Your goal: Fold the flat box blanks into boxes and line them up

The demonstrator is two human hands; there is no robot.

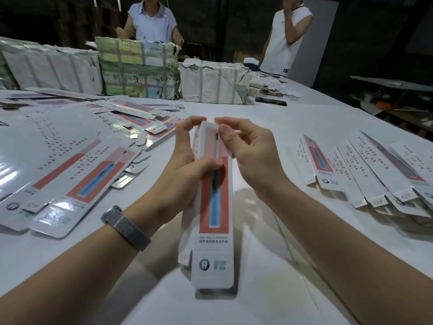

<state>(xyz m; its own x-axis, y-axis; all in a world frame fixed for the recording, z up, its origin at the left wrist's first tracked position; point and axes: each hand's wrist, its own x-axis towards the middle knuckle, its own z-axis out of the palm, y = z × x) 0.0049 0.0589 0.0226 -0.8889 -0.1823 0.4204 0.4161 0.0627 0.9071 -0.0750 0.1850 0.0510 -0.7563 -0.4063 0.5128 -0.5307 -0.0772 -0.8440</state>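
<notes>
White box point(214, 207) gripped by left hand point(185, 158), right hand point(248, 148) pinching top.

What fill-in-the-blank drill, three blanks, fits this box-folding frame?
1. The long white cardboard box with the red panel is gripped mid-length by the ____ hand.
2. The right hand pinches the box's ____ end.
3. The row of folded white boxes lies on the ____ side of the white table.

Missing: left; far; right
</notes>
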